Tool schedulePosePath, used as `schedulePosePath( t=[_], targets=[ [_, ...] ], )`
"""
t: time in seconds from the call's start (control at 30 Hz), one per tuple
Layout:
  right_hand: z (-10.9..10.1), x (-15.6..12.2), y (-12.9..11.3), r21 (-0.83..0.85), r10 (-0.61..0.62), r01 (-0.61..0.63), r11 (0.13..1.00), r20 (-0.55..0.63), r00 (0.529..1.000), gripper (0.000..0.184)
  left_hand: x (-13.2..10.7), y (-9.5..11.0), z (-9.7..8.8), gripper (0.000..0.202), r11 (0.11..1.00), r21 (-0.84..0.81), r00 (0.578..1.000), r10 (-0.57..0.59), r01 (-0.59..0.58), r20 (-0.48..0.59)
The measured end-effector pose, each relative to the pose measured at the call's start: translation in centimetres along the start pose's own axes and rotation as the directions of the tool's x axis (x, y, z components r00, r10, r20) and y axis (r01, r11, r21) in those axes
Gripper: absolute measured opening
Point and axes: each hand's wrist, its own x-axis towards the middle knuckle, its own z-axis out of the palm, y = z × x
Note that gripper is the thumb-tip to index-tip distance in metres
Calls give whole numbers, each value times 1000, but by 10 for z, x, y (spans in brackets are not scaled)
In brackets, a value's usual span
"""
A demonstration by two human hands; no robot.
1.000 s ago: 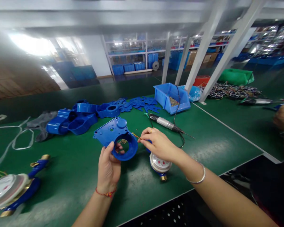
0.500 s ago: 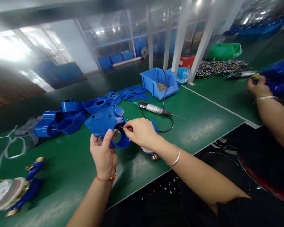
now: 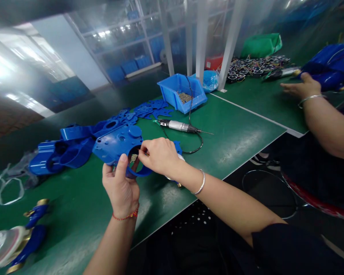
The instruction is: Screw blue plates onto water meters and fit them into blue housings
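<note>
My left hand (image 3: 120, 187) grips the ring end of a blue plastic cover plate (image 3: 117, 145), held above the green table (image 3: 74, 214). Small brass screws lie in the palm, seen through the ring. My right hand (image 3: 158, 156) pinches something small at the ring's edge; what it pinches is too small to tell. A water meter (image 3: 174, 177) sits mostly hidden under my right hand.
An electric screwdriver (image 3: 177, 126) with a black cable lies behind my hands. A blue bin (image 3: 172, 93) holds screws. Blue plastic housings (image 3: 63, 151) are piled at left, another water meter (image 3: 11, 244) at lower left. A co-worker's hand (image 3: 301, 88) rests on the right-hand table.
The view has swung right and down. My right hand has moved in from beside the plate to the ring's edge. The co-worker's hand has opened flat on the other table.
</note>
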Motion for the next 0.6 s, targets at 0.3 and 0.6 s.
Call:
schedulePosePath(
  t=[0.3,0.6],
  targets=[
    [-2,-2,-3,0,-4,4,1000,11,1000,23,-1,-5,2,40,996,29,996,88,-87,-24],
    [0,-5,-4,27,62,-64,998,73,995,25,-6,-16,0,39,946,229,969,243,-230,-32]
  ],
)
